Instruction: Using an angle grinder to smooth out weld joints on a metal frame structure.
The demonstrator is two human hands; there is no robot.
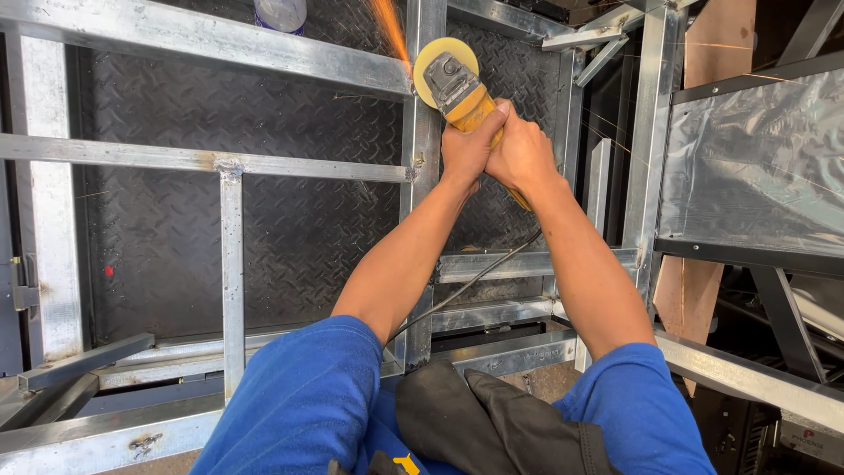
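angle grinder (459,91) | yellow body, grey guard, yellowish disc | tilted, disc against galvanized steel frame (264,48) joint | sparks flying up | black cord trailing down

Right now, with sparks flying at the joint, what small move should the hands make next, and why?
Probably ease the grinder slowly along the joint: both the left hand and right hand grip it, and sparks show its disc biting the frame.

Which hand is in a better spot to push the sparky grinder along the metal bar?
Probably the left hand. It grips the yellow angle grinder nearer the disc, closest to the sparks on the steel frame. The right hand holds further back, steadying.
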